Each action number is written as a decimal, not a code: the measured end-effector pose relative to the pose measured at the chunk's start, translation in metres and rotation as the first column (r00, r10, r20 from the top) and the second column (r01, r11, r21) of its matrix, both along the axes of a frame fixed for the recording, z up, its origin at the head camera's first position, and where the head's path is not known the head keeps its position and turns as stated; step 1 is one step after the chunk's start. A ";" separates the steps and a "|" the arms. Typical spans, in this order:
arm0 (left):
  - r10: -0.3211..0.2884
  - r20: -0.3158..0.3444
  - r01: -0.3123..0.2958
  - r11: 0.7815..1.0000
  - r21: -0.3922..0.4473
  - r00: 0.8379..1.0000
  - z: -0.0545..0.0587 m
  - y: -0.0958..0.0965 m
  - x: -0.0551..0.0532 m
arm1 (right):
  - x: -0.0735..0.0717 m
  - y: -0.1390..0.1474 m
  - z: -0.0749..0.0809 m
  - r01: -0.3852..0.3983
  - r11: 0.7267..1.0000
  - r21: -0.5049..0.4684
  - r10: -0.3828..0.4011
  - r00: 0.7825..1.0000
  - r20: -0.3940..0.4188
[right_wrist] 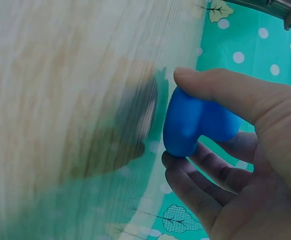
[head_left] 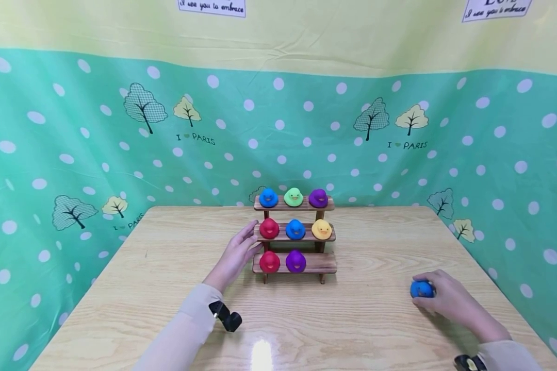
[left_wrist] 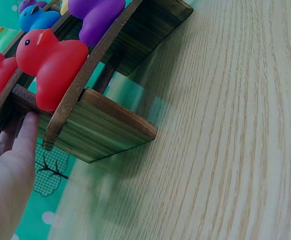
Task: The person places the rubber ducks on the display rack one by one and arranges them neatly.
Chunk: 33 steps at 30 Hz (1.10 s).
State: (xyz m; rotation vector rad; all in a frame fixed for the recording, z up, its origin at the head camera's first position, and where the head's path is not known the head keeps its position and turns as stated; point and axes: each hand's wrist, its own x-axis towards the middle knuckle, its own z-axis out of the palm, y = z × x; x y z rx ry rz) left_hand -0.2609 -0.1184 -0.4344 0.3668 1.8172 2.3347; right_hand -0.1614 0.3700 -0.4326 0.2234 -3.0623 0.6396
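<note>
A three-tier wooden stand (head_left: 322,263) holds rubber ducks. My left hand (head_left: 235,256) is at its left end, fingers and thumb on either side of the middle tier's end; the left wrist view shows the thumb against the wood beneath a red duck (left_wrist: 53,65). Off to the right, my right hand (head_left: 447,299) pinches a blue duck (head_left: 421,289) between thumb and fingers, low over the table. On the bottom tier sit a red duck (head_left: 269,262) and a purple duck (head_left: 296,262), with bare wood to their right.
The middle tier bears a red duck (head_left: 269,228), a blue duck (head_left: 295,230) and a yellow duck (head_left: 322,229). Above are a blue duck (head_left: 268,197), a green duck (head_left: 293,197) and a purple duck (head_left: 318,198). A dotted green curtain (head_left: 278,154) borders the wooden table (head_left: 362,330).
</note>
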 end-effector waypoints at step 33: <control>-0.011 0.000 0.011 1.000 -0.016 1.000 0.000 -0.001 0.000 | -0.022 -0.088 0.016 -0.204 0.969 -0.140 0.172 0.962 -0.210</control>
